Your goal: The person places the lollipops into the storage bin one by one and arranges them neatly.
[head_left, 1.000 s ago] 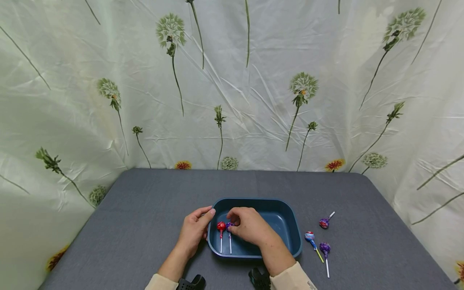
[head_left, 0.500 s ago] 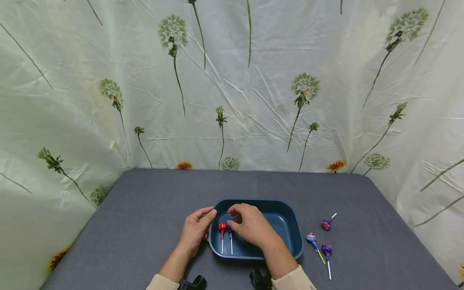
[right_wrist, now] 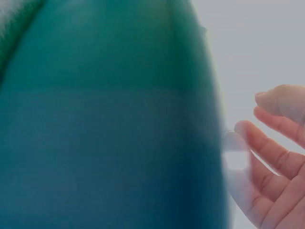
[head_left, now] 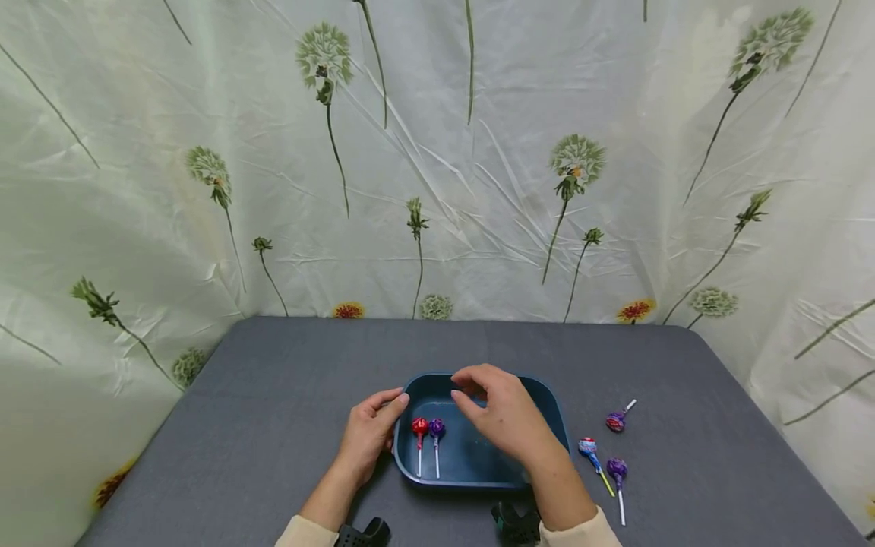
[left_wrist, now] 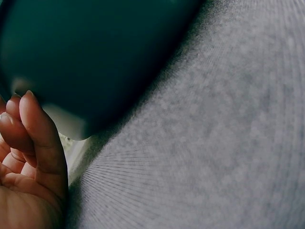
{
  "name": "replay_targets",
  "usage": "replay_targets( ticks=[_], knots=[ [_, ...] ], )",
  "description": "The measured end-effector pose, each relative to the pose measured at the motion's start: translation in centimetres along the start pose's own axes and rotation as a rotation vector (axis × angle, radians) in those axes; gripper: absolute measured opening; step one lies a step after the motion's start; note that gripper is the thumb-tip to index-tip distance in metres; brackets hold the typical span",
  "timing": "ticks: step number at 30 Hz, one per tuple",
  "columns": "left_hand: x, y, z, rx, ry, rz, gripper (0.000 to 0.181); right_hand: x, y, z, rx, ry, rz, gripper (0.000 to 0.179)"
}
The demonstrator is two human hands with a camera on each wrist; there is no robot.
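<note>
A dark blue rectangular tray (head_left: pixel 478 484) stands on the grey table. Inside, at its left end, a red lollipop (head_left: pixel 420 428) and a purple lollipop (head_left: pixel 437 429) lie side by side, sticks toward me. My left hand (head_left: pixel 365 433) grips the tray's left wall, thumb at the rim; in the left wrist view, fingers (left_wrist: pixel 45 129) meet the tray's side. Over the middle of the tray hovers my right hand (head_left: pixel 506 414), fingers loosely bent, thumb apart, holding nothing. The right wrist view shows its fingers (right_wrist: pixel 267 143) spread beside the blurred tray wall (right_wrist: pixel 109 143).
Right of the tray, three more lollipops lie on the table: a purple-red one (head_left: pixel 616 422), a blue one with a yellow stick (head_left: pixel 589 447) and a purple one (head_left: pixel 617 468). A flower-printed curtain (head_left: pixel 478 190) hangs behind the table (head_left: pixel 307 365).
My right hand has let go of the purple lollipop, then risen and moved right, away from it. The left hand has stayed at the tray's left rim.
</note>
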State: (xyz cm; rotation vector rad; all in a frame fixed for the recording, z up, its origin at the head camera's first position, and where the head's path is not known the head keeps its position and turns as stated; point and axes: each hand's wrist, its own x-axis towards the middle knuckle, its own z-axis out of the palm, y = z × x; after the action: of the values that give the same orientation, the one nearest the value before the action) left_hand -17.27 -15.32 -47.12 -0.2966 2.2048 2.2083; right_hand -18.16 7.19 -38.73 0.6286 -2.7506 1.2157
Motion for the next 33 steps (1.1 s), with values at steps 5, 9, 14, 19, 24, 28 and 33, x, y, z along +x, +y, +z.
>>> replay_targets(
  ticks=[5,9,14,19,24,28,33],
  knots=[
    [0.0,0.0,0.1,-0.021,0.003,0.012,0.045,-1.0,1.4,-3.1,-0.048,0.127,0.025,0.018],
    [0.0,-0.1,0.0,-0.020,0.002,0.011,0.045,-2.0,3.4,-5.9,-0.087,0.193,0.080,0.020],
    [0.0,-0.3,0.1,-0.010,-0.004,0.005,0.047,-3.6,6.3,-9.5,-0.132,0.207,0.219,0.025],
    [0.1,-0.2,0.1,-0.017,0.008,0.013,0.045,-4.7,9.0,-11.6,-0.184,0.116,0.350,0.032],
    [0.1,-0.2,0.1,-0.007,0.004,0.014,0.046,-4.7,11.2,-11.8,-0.242,-0.024,0.442,0.035],
    [0.2,-0.3,0.0,-0.007,0.002,0.014,0.045,-4.6,12.2,-11.5,-0.262,-0.118,0.486,0.035],
    [0.2,-0.4,-0.1,-0.002,0.001,0.014,0.044,-4.7,12.5,-11.1,-0.277,-0.156,0.493,0.037]
  ],
)
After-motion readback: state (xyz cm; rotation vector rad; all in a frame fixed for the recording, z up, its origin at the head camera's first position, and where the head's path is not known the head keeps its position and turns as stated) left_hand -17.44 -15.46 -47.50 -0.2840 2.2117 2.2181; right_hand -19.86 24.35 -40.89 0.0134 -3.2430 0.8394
